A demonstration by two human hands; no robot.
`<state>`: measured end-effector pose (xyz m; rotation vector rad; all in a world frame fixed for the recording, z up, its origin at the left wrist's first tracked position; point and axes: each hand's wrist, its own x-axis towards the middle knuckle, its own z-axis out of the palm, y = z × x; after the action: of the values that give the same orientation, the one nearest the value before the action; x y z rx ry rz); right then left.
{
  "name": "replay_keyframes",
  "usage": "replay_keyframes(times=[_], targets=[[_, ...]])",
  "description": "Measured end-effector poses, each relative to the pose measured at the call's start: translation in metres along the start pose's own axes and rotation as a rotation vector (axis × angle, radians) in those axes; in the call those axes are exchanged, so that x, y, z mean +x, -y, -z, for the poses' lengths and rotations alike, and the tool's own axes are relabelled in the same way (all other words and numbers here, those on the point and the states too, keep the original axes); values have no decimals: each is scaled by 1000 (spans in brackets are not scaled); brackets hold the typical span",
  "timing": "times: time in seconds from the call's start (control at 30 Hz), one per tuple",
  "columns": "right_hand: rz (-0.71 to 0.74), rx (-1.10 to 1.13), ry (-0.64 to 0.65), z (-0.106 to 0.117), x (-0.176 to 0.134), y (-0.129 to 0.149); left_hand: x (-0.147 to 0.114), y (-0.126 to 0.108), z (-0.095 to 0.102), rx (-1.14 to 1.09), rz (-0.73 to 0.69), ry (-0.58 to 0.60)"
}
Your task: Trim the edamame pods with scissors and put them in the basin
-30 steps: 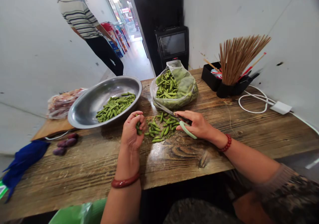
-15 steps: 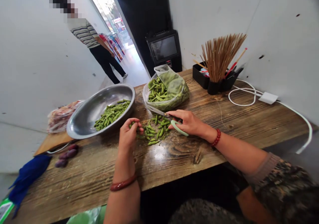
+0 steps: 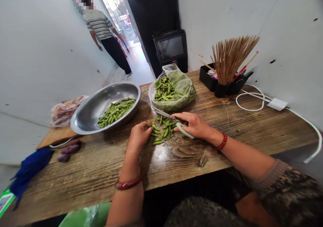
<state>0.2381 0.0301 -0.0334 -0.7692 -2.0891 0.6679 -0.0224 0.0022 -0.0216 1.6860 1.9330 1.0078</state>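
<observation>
My right hand [image 3: 193,124] grips a pair of scissors [image 3: 181,129] with pale green handles. The blades point left and rest over a loose heap of green edamame pods [image 3: 165,132] on the table. At the heap's left edge, my left hand [image 3: 141,134] has its fingers closed on edamame pods, mostly hidden by the fingers. A metal basin [image 3: 87,114], tilted in view, stands left of the heap with many pods in it. Behind the heap sits a clear plastic bag [image 3: 174,104] full of pods.
Right of the bag, a black holder [image 3: 208,80] carries wooden skewers [image 3: 230,60]. A white cable with an adapter [image 3: 277,104] lies by the wall. Purple-red items [image 3: 69,150] and a blue cloth [image 3: 31,166] are at left. A person [image 3: 103,28] stands near the doorway.
My left hand has moved right to the loose pods, from beside the basin. The scissors stay in my right hand. The person by the doorway has turned and moved toward it.
</observation>
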Motion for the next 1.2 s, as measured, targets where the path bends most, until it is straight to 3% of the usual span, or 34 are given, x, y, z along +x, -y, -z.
replay_keyframes(times=[0.1,0.23,0.43,0.63,0.77,0.9,1.07,1.2], targets=[[-7,12,-27,-1,0,-1,-4,-8,1,-232,30,3],[-44,48,-75,-2,2,-4,-14,-26,2,-538,177,118],[-164,121,-138,-5,7,2,-17,-48,2,-758,191,305],[-100,156,0,5,27,38,-10,-45,-4,-814,201,338],[-81,117,-56,-4,38,48,-9,-34,-5,-778,185,294],[-138,107,-102,-24,32,43,-10,-28,1,-748,187,250],[-28,67,-100,-31,21,25,-11,-29,7,-826,199,248],[40,12,-25,-30,22,13,-12,-30,7,-789,177,206]])
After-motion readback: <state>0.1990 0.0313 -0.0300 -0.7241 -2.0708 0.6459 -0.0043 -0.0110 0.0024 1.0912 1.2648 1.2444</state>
